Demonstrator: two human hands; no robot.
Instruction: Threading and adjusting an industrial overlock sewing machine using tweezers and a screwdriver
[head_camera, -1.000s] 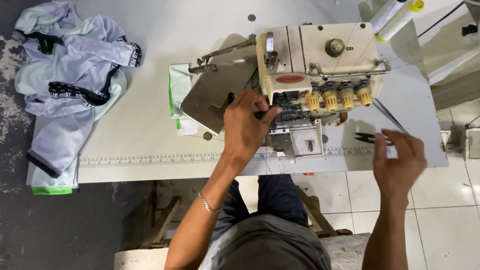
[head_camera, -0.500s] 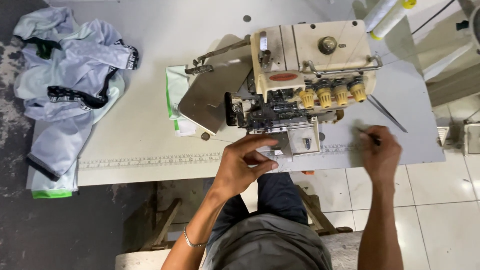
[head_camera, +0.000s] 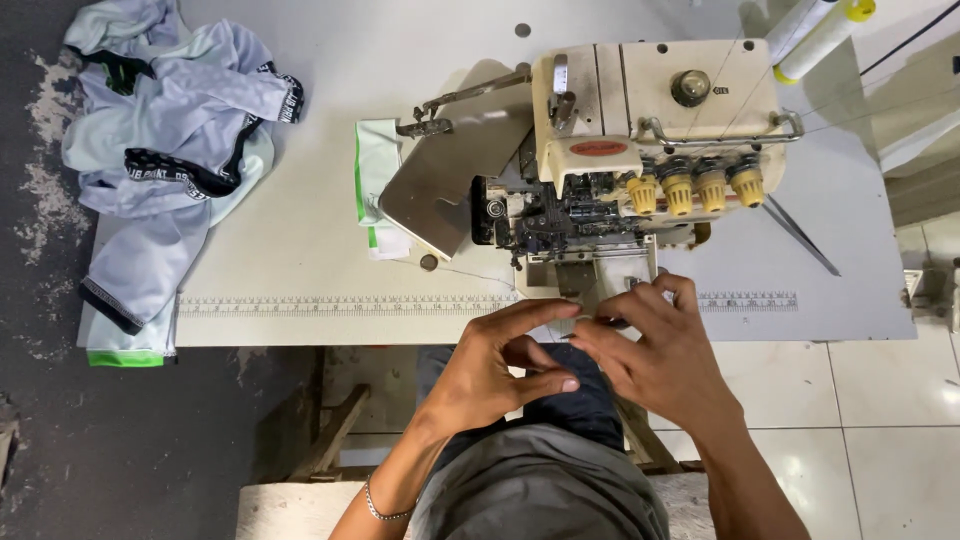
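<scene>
My left hand and my right hand meet at the front edge of the white table, just below the needle area of a cream overlock sewing machine. The left index finger stretches toward the right fingertips, with its thumb apart and nothing visibly in it. The right fingers are pinched together, and a thin dark tool tip shows beneath them. A fine thread runs across the table toward the machine.
A heap of pale blue garments hangs over the table's left end. A green-and-white cloth piece lies beside the machine's open grey cover. A printed ruler strip lines the front edge. Thread cones stand at the back right.
My left hand has left the machine's needle area and come down to the table edge. My right hand has moved left from the table's right part to meet it.
</scene>
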